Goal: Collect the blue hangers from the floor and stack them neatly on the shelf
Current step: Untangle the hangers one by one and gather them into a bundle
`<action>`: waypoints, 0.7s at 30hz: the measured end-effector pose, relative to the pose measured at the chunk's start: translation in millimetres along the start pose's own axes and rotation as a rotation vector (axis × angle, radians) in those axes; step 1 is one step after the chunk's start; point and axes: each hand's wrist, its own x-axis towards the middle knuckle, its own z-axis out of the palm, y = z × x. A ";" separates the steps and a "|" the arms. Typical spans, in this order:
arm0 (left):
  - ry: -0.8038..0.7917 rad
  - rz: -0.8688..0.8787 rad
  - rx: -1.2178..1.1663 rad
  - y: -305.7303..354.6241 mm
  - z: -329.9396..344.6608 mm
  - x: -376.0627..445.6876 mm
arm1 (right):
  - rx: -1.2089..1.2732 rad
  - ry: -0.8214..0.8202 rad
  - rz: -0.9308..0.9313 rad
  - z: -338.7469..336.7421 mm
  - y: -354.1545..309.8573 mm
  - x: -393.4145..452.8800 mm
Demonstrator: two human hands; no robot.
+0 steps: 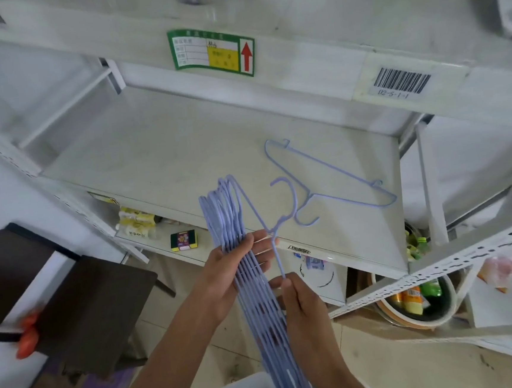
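My left hand [236,263] grips a bundle of several blue hangers [258,305], held upright in front of the shelf edge. My right hand [301,301] pinches the thin arm of one separate blue hanger [284,216], whose hook curls up over the white shelf [158,153]. A single blue hanger [340,183] lies flat on the right part of that shelf, its hook pointing toward me. The bundle's lower ends run out of view at the bottom.
An upper shelf with a green label [213,52] and a barcode tag [401,82] overhangs. A lower shelf holds small packages [184,239]. A dark board [82,314] stands left, a bowl with bottles [412,300] right. Tiled floor lies below.
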 end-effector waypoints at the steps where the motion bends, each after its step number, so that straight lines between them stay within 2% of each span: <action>1: -0.016 0.001 0.025 -2.5 1.0 -1.4 | 0.075 -0.042 0.042 0.8 -4.1 3.1; 5: -0.070 0.033 0.071 -7.4 5.5 -4.4 | 0.232 -0.186 0.162 7.1 -13.7 11.4; 9: 0.006 0.028 0.067 -0.4 2.5 -1.0 | 0.213 -0.325 0.231 12.3 -5.6 4.4; 11: -0.010 -0.019 0.070 7.6 -0.6 1.8 | 0.195 -0.385 0.225 8.5 0.7 -1.2; 16: -0.108 -0.134 0.109 21.3 -0.2 3.2 | 0.267 -0.474 0.181 -5.0 7.2 -6.8; 21: -0.109 -0.073 0.137 32.4 4.0 4.5 | 0.192 -0.459 0.270 -33.1 10.1 37.4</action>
